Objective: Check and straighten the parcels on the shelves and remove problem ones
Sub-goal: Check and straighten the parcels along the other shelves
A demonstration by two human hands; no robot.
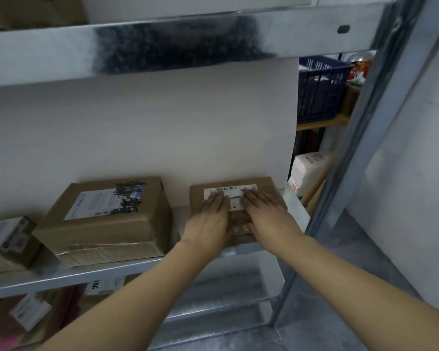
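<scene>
Shelf (137, 271) R end: both hands flat on small parcel (269, 191).

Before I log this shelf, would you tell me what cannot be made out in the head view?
- Small parcel label: partly covered by left hand and right hand.
- Big box label: address scribbled over, remaining print too small.
- Leftmost parcel: cut by the frame edge.
- Blue basket contents: hidden by its mesh.

Dim, flat indoor light falls across the metal shelf (86, 274). Soft blur throughout; wide-angle distortion bends the upright post (360, 138) at right.
</scene>
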